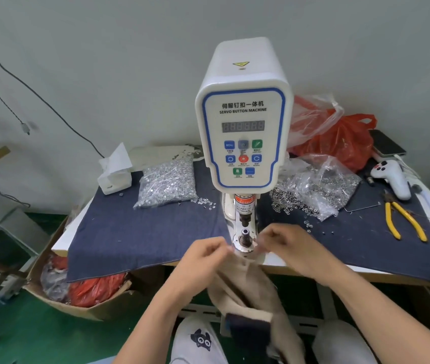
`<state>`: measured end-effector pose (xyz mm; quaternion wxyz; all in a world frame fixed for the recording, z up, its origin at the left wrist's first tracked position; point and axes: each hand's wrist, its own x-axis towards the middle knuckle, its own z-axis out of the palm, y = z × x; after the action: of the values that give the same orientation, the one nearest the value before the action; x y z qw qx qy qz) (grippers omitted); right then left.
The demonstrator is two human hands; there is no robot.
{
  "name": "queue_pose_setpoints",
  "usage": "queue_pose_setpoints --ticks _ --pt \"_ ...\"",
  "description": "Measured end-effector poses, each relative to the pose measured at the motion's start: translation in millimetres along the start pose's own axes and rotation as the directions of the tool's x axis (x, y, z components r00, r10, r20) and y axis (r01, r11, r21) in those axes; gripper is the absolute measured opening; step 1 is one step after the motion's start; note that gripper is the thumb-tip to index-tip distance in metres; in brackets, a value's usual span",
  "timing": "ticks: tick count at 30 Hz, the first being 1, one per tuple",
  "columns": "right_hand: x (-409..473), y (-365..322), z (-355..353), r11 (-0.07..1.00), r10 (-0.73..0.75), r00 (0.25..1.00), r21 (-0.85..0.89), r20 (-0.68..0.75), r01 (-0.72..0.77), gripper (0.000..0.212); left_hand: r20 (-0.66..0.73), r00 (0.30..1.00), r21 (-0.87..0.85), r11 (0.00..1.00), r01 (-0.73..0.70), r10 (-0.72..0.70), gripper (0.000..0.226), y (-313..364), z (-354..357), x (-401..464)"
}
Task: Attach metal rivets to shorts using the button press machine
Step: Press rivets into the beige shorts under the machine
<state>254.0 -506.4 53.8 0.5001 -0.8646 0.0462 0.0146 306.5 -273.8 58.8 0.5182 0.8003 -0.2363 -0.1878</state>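
Observation:
The white servo button machine [244, 114] stands at the table's middle, its punch above the round lower die [245, 239]. Beige shorts [248, 290] hang from the die's front edge down to my lap. My left hand [203, 258] pinches the shorts' top edge just left of the die. On the die's right side my right hand [287, 244] pinches the same edge. The fingertips are blurred. A clear bag of silver rivets [166, 183] lies left of the machine, and an open bag of metal rings [316, 187] lies to its right, with loose pieces spilled around it.
Dark blue cloth [135, 232] covers the table. Yellow-handled pliers [403, 219], a white handheld device [392, 178], a phone [386, 143] and red plastic bags [340, 137] sit at the right. A tissue box [115, 174] is at the back left. A cardboard box [59, 292] stands on the floor.

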Motion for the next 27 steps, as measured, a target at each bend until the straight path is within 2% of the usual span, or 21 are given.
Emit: queue_pose_setpoints --ticks 2,3,4,6,9,14,16,20,23,27 --pt "16 18 -19 0.949 0.029 0.951 -0.289 -0.309 -0.123 0.014 -0.268 0.955 -0.137 0.987 0.089 -0.123 0.034 0 -7 5" --pt "25 27 -28 0.898 0.033 0.911 -0.388 -0.412 -0.208 0.015 -0.361 0.913 -0.196 0.973 0.122 -0.188 0.032 0 -13 10" --pt "35 35 -36 0.858 0.033 0.890 -0.444 -0.455 -0.259 0.017 -0.408 0.887 -0.192 0.970 0.148 -0.216 0.036 -1 -21 18" --pt "54 44 -41 0.811 0.046 0.896 -0.508 -0.442 -0.292 0.017 -0.414 0.891 -0.019 0.981 0.195 -0.185 0.043 -6 -38 38" --pt "74 45 -34 0.763 0.061 0.904 -0.564 -0.424 -0.316 0.019 -0.427 0.888 0.227 0.930 0.289 -0.172 0.013 -22 -49 78" --pt "84 51 -27 0.688 -0.005 0.904 -0.658 -0.427 -0.307 0.014 -0.502 0.834 0.298 0.860 0.414 -0.228 0.017 -48 -38 122" --pt "83 52 -27 0.683 -0.020 0.901 -0.664 -0.434 -0.305 0.014 -0.517 0.830 0.330 0.846 0.418 -0.209 0.022 -53 -33 129" --pt "85 56 -29 0.741 0.021 0.902 -0.599 -0.431 -0.303 0.020 -0.565 0.809 0.350 0.841 0.413 -0.162 0.015 -61 -27 134" --pt "84 55 -30 0.820 0.058 0.884 -0.483 -0.463 -0.307 0.025 -0.592 0.790 0.317 0.855 0.411 -0.160 0.013 -65 -27 134" --pt "81 50 -32 0.900 0.143 0.855 -0.294 -0.499 -0.322 0.013 -0.609 0.775 0.255 0.883 0.395 -0.171 0.013 -65 -29 131"
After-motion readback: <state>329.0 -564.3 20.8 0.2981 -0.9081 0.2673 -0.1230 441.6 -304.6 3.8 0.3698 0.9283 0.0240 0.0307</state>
